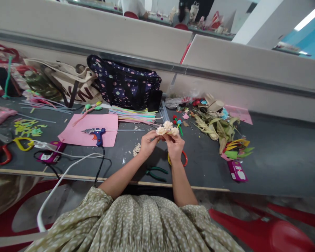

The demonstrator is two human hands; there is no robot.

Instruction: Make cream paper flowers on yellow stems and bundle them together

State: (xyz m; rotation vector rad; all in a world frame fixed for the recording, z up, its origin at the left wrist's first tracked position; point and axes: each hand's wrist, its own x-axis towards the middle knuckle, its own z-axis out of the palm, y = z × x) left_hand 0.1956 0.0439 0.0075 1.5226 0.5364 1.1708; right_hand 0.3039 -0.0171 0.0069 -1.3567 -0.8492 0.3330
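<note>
Head view: I see the fingers of the left hand (148, 143) and right hand (175, 145) pinching the cream flowers (168, 128) low, above the bench (280, 150), presumably to leave petals uncrushed, while the glue gun (99, 135) rests on pink paper (90, 122), likely to catch drips.

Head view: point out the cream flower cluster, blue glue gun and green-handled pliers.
Cream flower cluster (168, 129), head view: middle of the blooms.
Blue glue gun (99, 132), head view: its body.
Green-handled pliers (158, 168), head view: upper handle.
</note>
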